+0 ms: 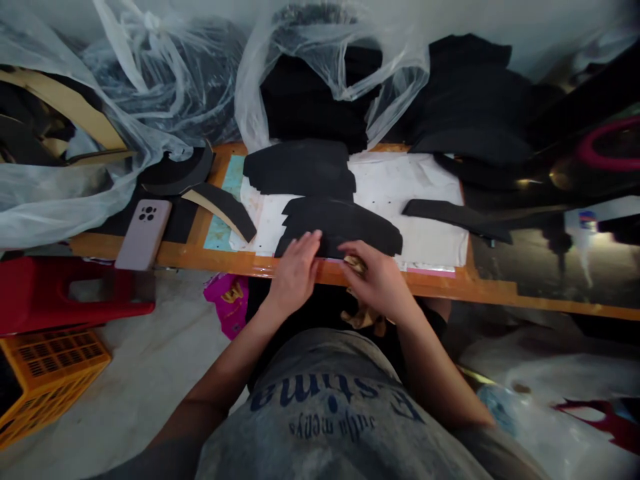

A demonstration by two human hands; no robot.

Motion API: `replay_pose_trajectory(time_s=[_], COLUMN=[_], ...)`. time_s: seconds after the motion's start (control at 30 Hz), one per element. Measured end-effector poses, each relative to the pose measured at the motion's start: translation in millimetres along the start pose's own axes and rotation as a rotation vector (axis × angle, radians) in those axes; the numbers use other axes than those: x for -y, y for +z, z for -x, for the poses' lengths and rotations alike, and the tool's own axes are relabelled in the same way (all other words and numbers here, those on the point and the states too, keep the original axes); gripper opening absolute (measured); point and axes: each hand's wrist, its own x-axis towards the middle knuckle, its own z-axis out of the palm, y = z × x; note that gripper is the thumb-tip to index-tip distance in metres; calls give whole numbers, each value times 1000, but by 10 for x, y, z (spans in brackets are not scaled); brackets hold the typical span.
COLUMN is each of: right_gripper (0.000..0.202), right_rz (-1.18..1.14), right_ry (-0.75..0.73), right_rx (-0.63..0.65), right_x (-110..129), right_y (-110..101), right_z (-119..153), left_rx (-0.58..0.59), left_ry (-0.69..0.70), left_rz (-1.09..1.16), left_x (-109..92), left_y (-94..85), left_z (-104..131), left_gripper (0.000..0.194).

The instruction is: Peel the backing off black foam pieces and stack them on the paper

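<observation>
My left hand (pixel 295 273) lies with its fingers stretched out on the near edge of a black cut piece (pixel 345 223), which looks like fabric or thin sheet. Beside it, my right hand (pixel 383 277) is curled round a crumpled tan strip (pixel 356 265), its fingertips at the same black edge. More tan scraps (pixel 367 319) hang below that hand, over my lap. A second black piece (pixel 300 167) lies just beyond the first, on white sheets (pixel 425 227) spread on the table.
A curved black piece with a tan edge (pixel 225 207) and a phone (pixel 144 233) lie at left. Another black strip (pixel 450 217) is at right. Plastic bags (pixel 250 87) with black stacks stand behind. A red stool (pixel 100 293) and yellow crate (pixel 60 367) are below left.
</observation>
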Motion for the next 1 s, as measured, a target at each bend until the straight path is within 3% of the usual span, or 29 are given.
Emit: replay_pose_trajectory(time_s=[0.07, 0.1, 0.17, 0.23, 0.47, 0.6, 0.67, 0.8, 1.0], right_gripper=[29, 30, 31, 37, 35, 34, 33, 30, 33], right_rz=[-36, 2, 134, 258, 451, 480, 495, 518, 543], right_ry=[44, 116, 265, 319, 197, 185, 177, 119, 64], right_rx=[7, -28, -116, -155, -167, -164, -166, -129, -104], right_x=[-18, -48, -118, -165, -122, -97, -92, -105, -170], right_y=[109, 146, 178, 174, 185, 213, 215, 208, 226], right_z=[-93, -121, -132, -92, 63, 101, 125, 189, 299], left_rx=[155, 177, 147, 84, -208, -130, -91, -115, -353], left_ry=[31, -10, -142, -247, -328, -515, -557, -497, -432], left_rz=[21, 2, -43, -46, -16, -217, -277, -283, -259], left_x=[-63, -72, -46, 30, 593, 861, 906, 932, 878], left_y=[77, 92, 77, 20, -353, -629, -722, -807, -875], left_z=[-14, -9, 19, 54, -44, -129, -128, -85, -80], left_gripper=[53, 56, 62, 66, 68, 69, 59, 45, 33])
